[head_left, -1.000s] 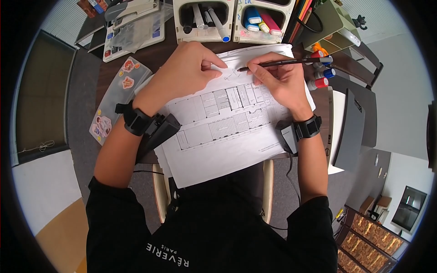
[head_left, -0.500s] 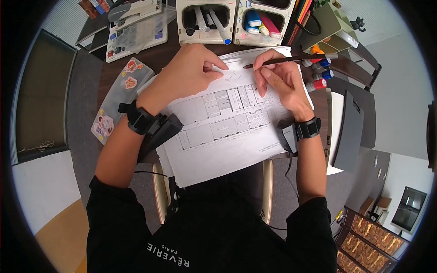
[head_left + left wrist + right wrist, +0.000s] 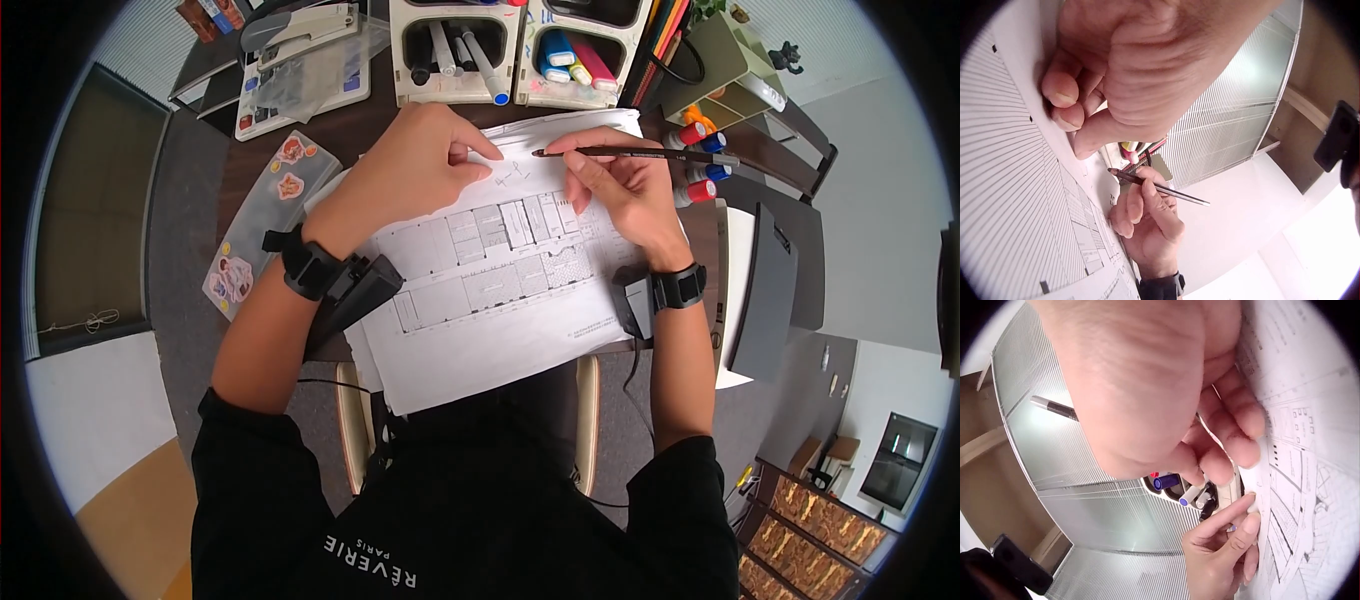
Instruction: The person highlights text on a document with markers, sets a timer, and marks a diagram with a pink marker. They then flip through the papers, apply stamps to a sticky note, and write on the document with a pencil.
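In the head view, a printed floor plan lies on top of a stack of paper, with small pencil marks above the drawing. My right hand pinches a dark pencil with a silvery end between thumb and index finger. Its sharpened tip points left, close over the marks. My left hand rests on the upper left of the sheet, thumb and index finger reaching toward the marks. In the left wrist view, this hand's fingertips touch the paper, and its other fingers bend beneath the palm.
Pen holders with markers and highlighters stand behind the paper. Red- and blue-capped bottles are at the right, beside a dark grey device. A stickered translucent case lies left, below a stapler.
My right hand first lifted the pencil slightly off the marks with its fingers spread, then brought the tip back near them; the pencil's silvery end swung lower. My left hand stayed on the paper.
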The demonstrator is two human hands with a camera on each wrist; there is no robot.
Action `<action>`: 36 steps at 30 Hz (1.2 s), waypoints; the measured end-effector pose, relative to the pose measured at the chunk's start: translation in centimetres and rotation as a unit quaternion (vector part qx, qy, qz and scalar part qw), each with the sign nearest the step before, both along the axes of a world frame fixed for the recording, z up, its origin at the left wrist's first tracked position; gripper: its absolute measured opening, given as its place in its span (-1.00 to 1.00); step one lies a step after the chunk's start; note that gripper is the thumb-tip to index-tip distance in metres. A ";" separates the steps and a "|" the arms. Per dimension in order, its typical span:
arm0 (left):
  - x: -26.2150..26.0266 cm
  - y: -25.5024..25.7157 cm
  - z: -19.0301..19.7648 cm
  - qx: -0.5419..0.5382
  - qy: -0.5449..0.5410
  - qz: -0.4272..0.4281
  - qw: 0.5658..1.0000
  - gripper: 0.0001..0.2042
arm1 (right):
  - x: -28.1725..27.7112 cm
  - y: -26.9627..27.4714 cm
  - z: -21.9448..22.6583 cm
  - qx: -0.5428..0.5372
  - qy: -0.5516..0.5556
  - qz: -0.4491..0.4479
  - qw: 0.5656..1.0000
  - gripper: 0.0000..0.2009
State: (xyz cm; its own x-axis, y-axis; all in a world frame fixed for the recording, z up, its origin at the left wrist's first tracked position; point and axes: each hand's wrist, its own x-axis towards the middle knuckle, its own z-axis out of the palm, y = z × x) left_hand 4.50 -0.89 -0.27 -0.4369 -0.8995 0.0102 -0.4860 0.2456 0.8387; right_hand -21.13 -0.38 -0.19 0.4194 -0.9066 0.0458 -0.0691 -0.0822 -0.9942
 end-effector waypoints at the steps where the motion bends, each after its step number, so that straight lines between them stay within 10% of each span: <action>1: 0.0 0.0 0.0 -0.001 0.003 0.001 1.000 -0.82 | 0.0 0.0 0.0 0.000 -0.001 0.001 1.000 -0.84; 36: -0.1 0.0 -0.2 -0.021 -0.004 0.011 1.000 -0.81 | 1.2 0.9 -0.1 -0.092 0.065 0.035 0.993 -0.91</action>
